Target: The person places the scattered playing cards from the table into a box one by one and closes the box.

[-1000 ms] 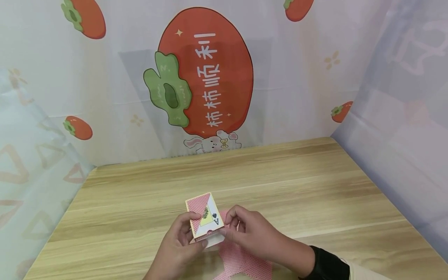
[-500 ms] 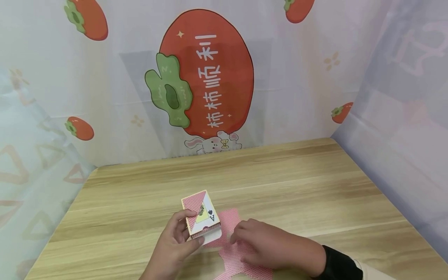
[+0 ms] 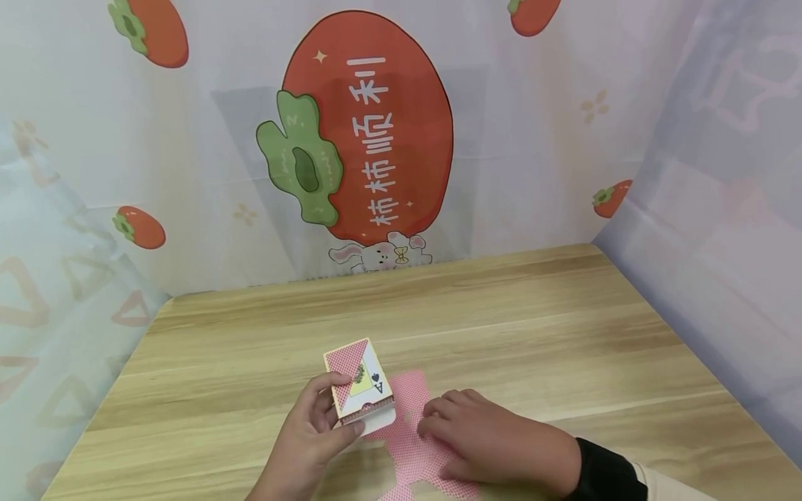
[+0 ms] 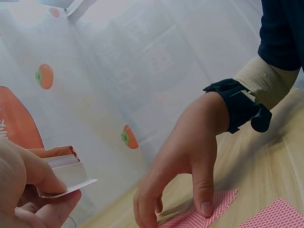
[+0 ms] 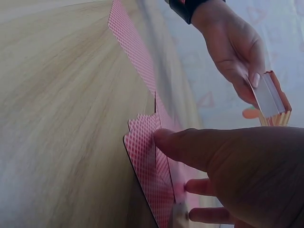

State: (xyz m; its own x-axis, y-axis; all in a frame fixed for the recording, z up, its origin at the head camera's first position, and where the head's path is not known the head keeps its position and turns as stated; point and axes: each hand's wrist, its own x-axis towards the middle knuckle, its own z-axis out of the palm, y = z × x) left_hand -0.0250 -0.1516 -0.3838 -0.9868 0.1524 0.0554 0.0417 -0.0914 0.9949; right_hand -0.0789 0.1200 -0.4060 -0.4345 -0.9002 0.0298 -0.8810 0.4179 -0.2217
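Wood-grained tabletop (image 3: 238,355), pale with long darker streaks, spreads beneath the card box (image 3: 357,383) in the head view. My left hand (image 3: 307,424) pinches the card box between thumb and fingers, tilted, its white flap (image 3: 379,419) out on the side toward me. My right hand (image 3: 482,438) is to the right of the card box, bent over the pink-patterned cards (image 3: 410,390), which overlap on the tabletop, right of the box and nearer me. Well beyond the card box hangs white cloth (image 3: 532,139) printed with a large orange-red persimmon (image 3: 407,139), pale lettering and a rabbit (image 3: 379,257); more printed cloth closes the space to the box's left and right.

From the left wrist, the card box shows an open end with layered edges inside. Right of it, my right thumb touches a card, and a black strap (image 4: 237,107) and beige sleeve (image 4: 266,80) lead up that arm. A soft shadow lies on the wood.

From the right wrist, below the card box, my right thumb rests on the cards, set apart from its fingers, which reach to blurred cards and grip nothing I can make out.
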